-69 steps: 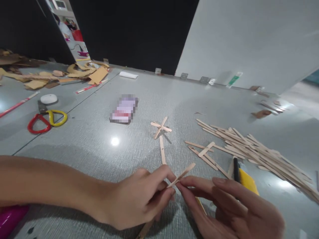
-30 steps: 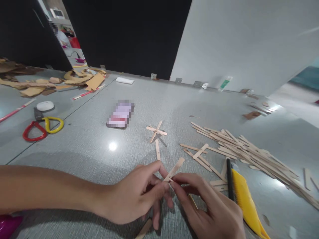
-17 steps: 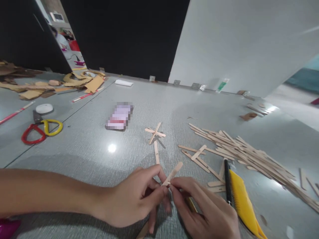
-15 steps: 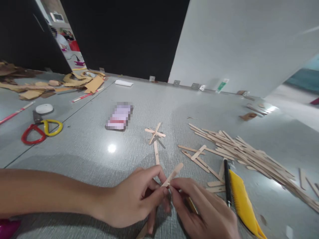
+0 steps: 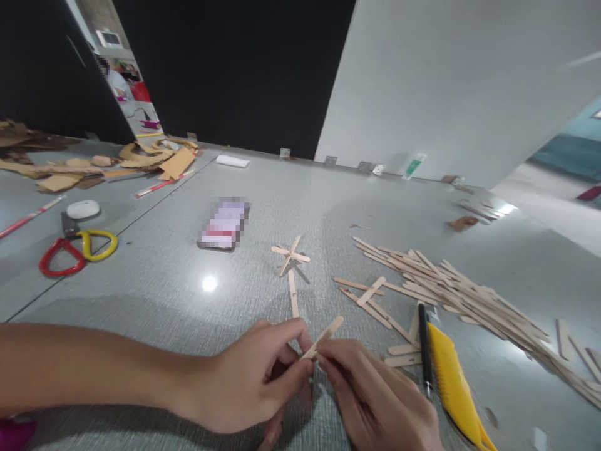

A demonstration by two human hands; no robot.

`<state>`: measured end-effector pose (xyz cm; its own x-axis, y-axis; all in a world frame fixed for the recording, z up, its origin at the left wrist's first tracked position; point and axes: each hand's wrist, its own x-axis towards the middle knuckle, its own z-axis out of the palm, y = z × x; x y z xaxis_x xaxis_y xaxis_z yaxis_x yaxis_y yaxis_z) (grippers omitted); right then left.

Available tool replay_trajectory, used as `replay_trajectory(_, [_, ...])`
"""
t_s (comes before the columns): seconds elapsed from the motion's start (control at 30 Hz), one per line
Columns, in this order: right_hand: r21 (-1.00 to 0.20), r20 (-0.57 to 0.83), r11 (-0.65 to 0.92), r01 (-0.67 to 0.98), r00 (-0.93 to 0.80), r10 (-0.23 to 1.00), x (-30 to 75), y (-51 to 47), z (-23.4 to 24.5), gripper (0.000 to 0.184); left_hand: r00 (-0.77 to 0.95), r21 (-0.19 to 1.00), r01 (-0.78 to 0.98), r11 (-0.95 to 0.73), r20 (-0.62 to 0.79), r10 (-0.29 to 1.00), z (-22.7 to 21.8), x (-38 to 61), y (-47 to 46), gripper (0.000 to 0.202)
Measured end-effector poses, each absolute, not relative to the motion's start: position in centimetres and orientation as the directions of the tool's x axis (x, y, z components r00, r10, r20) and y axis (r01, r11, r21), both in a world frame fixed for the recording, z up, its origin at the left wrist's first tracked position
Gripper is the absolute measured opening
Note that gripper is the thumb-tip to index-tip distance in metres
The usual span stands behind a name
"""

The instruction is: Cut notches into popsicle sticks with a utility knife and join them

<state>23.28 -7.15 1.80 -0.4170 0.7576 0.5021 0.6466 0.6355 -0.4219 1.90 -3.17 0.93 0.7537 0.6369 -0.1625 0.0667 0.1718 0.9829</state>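
My left hand and my right hand meet low in the middle of the view. Both pinch the same short wooden craft stick, which points up and to the right from between my fingertips. Just beyond my hands a single stick lies on the grey table. Farther off sits a small star of crossed sticks. Several joined sticks lie to the right of it.
A big pile of loose sticks spreads across the right. A yellow utility knife lies beside my right hand. At the left are red and yellow scissors, a white oval object and cardboard scraps. A blurred phone lies mid-table.
My view has tilted slightly, so the table objects sit a little lower and left. My fingers have shifted their pinch on the stick, which now stands slightly lower.
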Motion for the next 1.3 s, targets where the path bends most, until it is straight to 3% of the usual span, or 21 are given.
replay_trajectory(0.3, [-0.366,0.519,0.670,0.646,-0.455,0.723,23.2,-6.8,2.1,0.022,0.747,0.982,0.085,0.170,-0.176,0.641,0.9,2.0,-3.1,0.024])
replay_trajectory(0.5, [-0.298,0.559,0.775,0.557,-0.557,0.614,22.7,-6.7,2.3,0.027,0.752,0.975,0.075,0.207,-0.192,0.630,0.9,1.9,-3.2,0.033])
replay_trajectory(0.6, [-0.260,0.547,0.696,0.670,-0.492,0.678,22.9,-6.4,3.2,0.021,0.738,0.975,0.084,0.204,-0.199,0.645,0.8,2.0,-3.0,0.036])
replay_trajectory(0.7, [-0.132,0.500,0.518,0.845,-0.394,0.771,24.8,-5.0,4.2,0.018,0.700,0.974,0.102,0.202,-0.214,0.681,0.9,2.0,-2.8,0.036])
replay_trajectory(0.77, [0.117,0.386,0.421,0.899,-0.432,0.815,26.7,-3.4,4.5,0.026,0.684,0.974,0.108,0.197,-0.217,0.697,1.1,2.0,-2.6,0.036])
replay_trajectory(0.87, [0.205,0.344,0.406,0.891,-0.454,0.822,29.3,-0.8,4.4,0.024,0.672,0.975,0.106,0.193,-0.213,0.709,1.2,2.0,-2.3,0.037])
replay_trajectory(0.9, [0.219,0.319,0.446,0.868,-0.496,0.808,29.9,-0.1,4.3,0.033,0.669,0.975,0.105,0.195,-0.214,0.712,1.2,2.0,-2.2,0.037])
replay_trajectory(1.1, [0.180,0.256,0.541,0.821,-0.570,0.781,31.3,1.1,4.7,0.036,0.669,0.975,0.101,0.200,-0.215,0.711,1.0,2.1,-2.1,0.038])
replay_trajectory(1.2, [0.090,0.334,0.519,0.850,-0.517,0.788,31.3,0.9,5.9,0.033,0.677,0.974,0.109,0.200,-0.220,0.702,0.9,2.1,-2.0,0.039])
replay_trajectory(1.3, [-0.070,0.455,0.514,0.855,-0.432,0.779,30.0,0.0,7.2,0.016,0.683,0.967,0.127,0.222,-0.248,0.687,1.1,2.0,-1.8,0.038])
